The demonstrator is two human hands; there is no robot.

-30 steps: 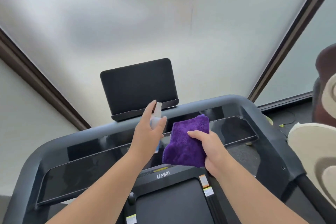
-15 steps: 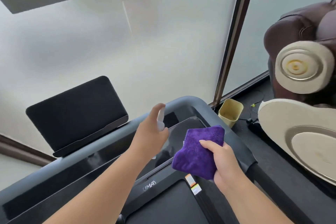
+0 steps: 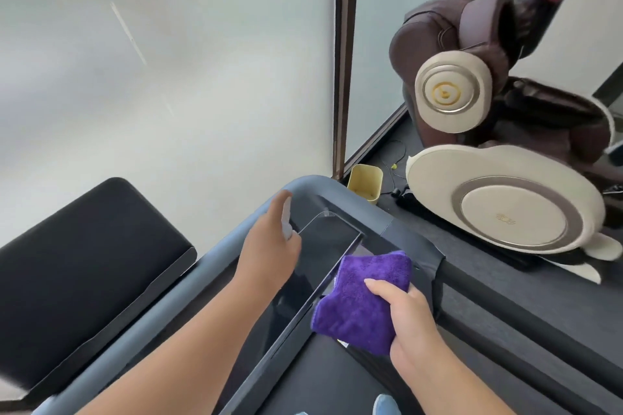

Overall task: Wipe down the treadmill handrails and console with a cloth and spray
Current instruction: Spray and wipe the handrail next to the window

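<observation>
The left hand (image 3: 269, 246) is clamped round a small spray bottle (image 3: 287, 222), forefinger on top, nozzle aimed at the right end of the glossy console panel (image 3: 323, 246). The right hand (image 3: 404, 310) grips a folded purple cloth (image 3: 364, 296) just right of that panel, near the grey handrail corner (image 3: 357, 209); contact cannot be confirmed. Judgement: spraying stage. No wiped streaks are discernible; console and handrails appear largely outstanding.

Brown massage chair (image 3: 472, 44) – yellow bin (image 3: 365, 184) beside window frame (image 3: 342, 61)
</observation>
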